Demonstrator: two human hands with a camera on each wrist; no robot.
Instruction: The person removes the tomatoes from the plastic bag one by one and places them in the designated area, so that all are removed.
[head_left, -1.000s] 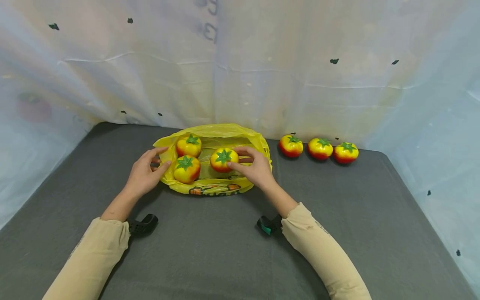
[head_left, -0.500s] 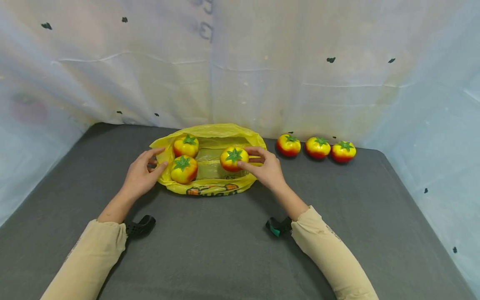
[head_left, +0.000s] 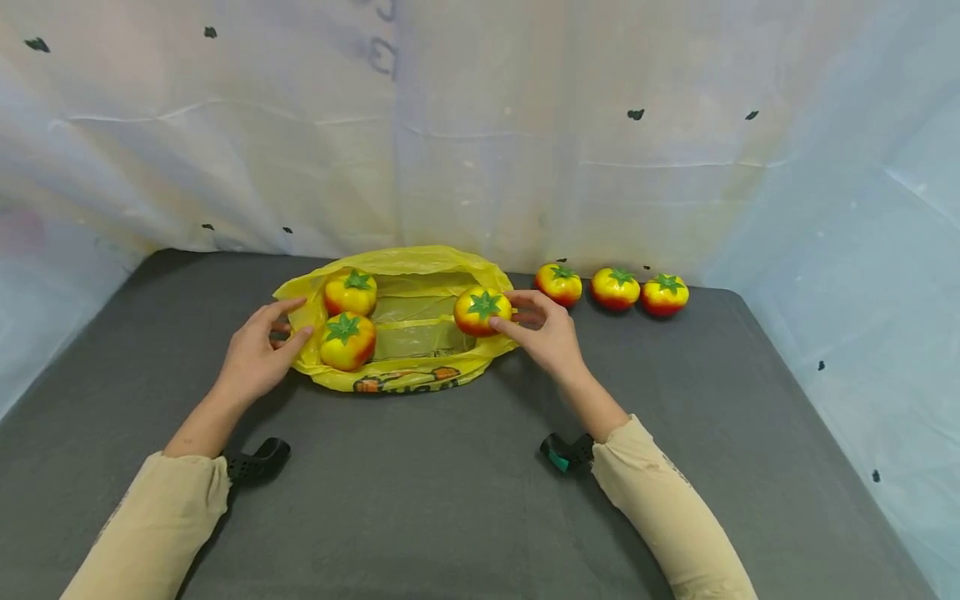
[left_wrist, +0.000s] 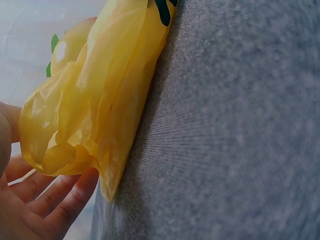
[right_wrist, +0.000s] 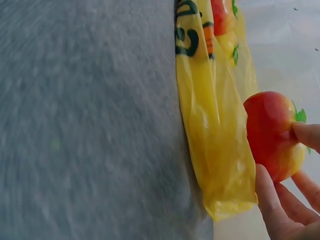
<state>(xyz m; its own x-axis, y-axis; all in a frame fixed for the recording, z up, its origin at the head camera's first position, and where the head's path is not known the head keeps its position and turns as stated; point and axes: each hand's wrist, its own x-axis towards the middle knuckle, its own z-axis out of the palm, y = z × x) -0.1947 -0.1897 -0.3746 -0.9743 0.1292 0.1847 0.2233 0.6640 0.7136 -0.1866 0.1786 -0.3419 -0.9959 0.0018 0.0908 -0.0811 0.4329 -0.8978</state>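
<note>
A yellow plastic bag (head_left: 412, 382) lies with its mouth spread wide, two red-and-yellow tomatoes in its left part, a rear tomato (head_left: 351, 292) and a front tomato (head_left: 347, 342). My right hand (head_left: 551, 333) pinches another tomato (head_left: 482, 311) between thumb and fingers, over the bag's right end. The right wrist view shows this held tomato (right_wrist: 272, 135) beside the bag's wall (right_wrist: 220, 150). My left hand (head_left: 258, 350) is at the bag's left end, its fingers fairly straight against the plastic (left_wrist: 95, 125) in the left wrist view.
Toward the back right, a row of three more tomatoes (head_left: 615, 289) stands on the dark grey table (head_left: 420, 500), close to the pale plastic sheet (head_left: 480, 125) behind. Another sheet (head_left: 840, 250) hangs along the right side. Black wrist mounts (head_left: 258, 461) sit under both forearms.
My right hand has carried the tomato rightward, from over the bag's middle to its right end. My left hand stays at the bag's left end. The head view has turned slightly right.
</note>
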